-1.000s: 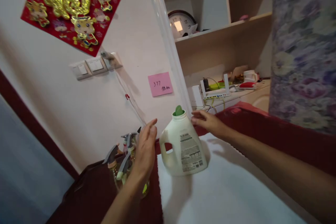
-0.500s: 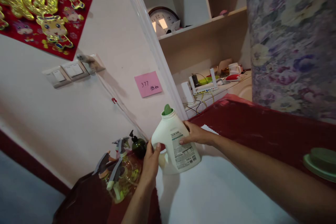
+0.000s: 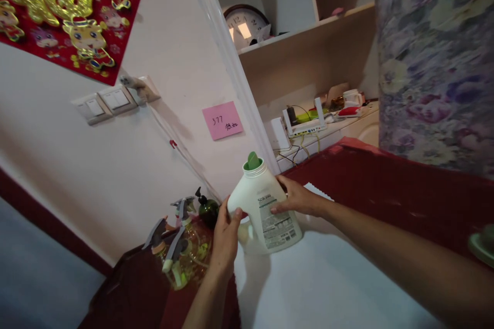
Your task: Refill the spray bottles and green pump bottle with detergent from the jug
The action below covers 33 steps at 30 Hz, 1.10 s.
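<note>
A white detergent jug (image 3: 264, 208) with a green spout and a printed back label stands on a white cloth (image 3: 328, 288). My left hand (image 3: 227, 231) is wrapped round the jug's handle on its left side. Against the jug's right side my right hand (image 3: 297, 199) presses, fingers curved over the label. Both hands grip the jug.
Several clear spray bottles (image 3: 181, 252) and a dark green pump bottle (image 3: 207, 211) stand left of the jug on a dark red surface. A pink note (image 3: 223, 120) and switches (image 3: 111, 100) are on the wall. Shelves with a clock (image 3: 243, 25) rise behind; a floral cover (image 3: 436, 61) hangs right.
Both hands closed in from open beside the jug to gripping it, left on the handle, right on the side. The view shifted a little.
</note>
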Tool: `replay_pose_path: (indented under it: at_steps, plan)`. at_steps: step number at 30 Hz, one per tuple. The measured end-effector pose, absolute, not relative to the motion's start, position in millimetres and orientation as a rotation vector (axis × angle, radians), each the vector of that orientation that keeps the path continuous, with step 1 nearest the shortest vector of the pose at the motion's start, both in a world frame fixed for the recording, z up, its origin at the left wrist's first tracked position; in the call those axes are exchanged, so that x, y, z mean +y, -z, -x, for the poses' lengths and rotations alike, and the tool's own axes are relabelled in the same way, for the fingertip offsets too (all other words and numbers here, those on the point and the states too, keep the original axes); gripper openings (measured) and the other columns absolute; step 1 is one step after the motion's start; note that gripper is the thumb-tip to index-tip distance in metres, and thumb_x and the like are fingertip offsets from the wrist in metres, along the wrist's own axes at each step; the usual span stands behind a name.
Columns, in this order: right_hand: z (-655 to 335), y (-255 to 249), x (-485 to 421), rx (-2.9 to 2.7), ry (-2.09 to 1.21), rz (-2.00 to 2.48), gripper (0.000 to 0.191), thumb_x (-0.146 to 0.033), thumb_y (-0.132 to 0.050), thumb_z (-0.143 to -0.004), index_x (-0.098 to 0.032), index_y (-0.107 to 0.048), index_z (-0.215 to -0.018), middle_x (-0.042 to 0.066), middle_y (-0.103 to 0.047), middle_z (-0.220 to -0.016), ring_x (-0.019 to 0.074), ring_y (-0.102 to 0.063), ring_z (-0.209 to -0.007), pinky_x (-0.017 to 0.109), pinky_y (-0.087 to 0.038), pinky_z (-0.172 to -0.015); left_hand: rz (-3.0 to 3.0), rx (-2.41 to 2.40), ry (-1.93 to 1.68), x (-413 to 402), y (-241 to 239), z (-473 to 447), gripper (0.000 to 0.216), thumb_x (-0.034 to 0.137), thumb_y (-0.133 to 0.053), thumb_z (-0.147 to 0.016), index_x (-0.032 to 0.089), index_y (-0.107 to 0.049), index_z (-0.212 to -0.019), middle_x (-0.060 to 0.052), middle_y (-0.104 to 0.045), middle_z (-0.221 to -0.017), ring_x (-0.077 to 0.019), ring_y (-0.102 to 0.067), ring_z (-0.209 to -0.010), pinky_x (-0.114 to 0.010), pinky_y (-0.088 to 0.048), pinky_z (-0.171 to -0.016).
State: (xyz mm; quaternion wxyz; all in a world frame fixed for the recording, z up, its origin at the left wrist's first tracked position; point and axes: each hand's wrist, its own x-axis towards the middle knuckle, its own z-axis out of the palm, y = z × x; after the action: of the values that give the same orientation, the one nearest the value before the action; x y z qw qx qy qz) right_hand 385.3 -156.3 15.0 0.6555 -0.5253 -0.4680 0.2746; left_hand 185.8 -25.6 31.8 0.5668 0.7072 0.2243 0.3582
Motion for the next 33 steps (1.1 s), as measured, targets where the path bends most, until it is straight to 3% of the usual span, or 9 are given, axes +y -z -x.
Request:
replay_pose_path:
  at_steps: [15, 23, 28, 33]
  plan:
    - [-390.1, -26.6, -167.3, -1.085, -0.662, 1.145, 0.085, -0.03, -0.097, -0.05, -0.018, -0.055, -0.123, 0.011, -0.072, -0.119, 0.0305, -0.068, -0.108, 0.045, -0.057, -0.092, -1.655, 0.485, -0.89, -34.6, -37.6, -188.4, 0.063, 0.047, -0.073, -0.084, 0.02, -0.054, -0.138, -0.009, -0.068, -0.131, -0.0226, -0.067, -0.113, -0.031, -0.053, -0.094]
    - [-392.6, -19.7, -181.8, -1.081, -0.716, 1.121, 0.087, -0.033, -0.097, -0.053, -0.018, -0.053, -0.127, 0.013, -0.07, -0.127, 0.0334, -0.067, -0.114, 0.044, -0.059, -0.089, -1.632, 0.53, -0.948, -48.6, -35.9, -187.3, 0.063, 0.043, -0.077, -0.08, 0.019, -0.058, -0.134, -0.009, -0.071, -0.126, -0.024, -0.068, -0.109, -0.034, -0.053, -0.093]
    - [-389.6, -11.8, -193.3, -1.099, -0.794, 1.124, 0.086, -0.036, -0.093, -0.061, -0.019, -0.05, -0.134, 0.013, -0.072, -0.125, 0.032, -0.072, -0.105, 0.045, -0.061, -0.085, -1.647, 0.54, -0.979, -62.3, -29.8, -179.7, 0.058, 0.041, -0.076, -0.079, 0.019, -0.061, -0.131, -0.011, -0.068, -0.133, -0.0282, -0.065, -0.116, -0.038, -0.051, -0.098]
    - [-384.3, -10.1, -198.9, -1.075, -0.886, 1.151, 0.092, -0.038, -0.093, -0.061, -0.02, -0.048, -0.139, 0.014, -0.072, -0.126, 0.0336, -0.073, -0.104, 0.045, -0.062, -0.083, -1.635, 0.584, -0.972, -74.6, -25.8, -169.2, 0.057, 0.041, -0.077, -0.077, 0.02, -0.064, -0.128, -0.013, -0.068, -0.131, -0.0311, -0.064, -0.116, -0.04, -0.05, -0.097]
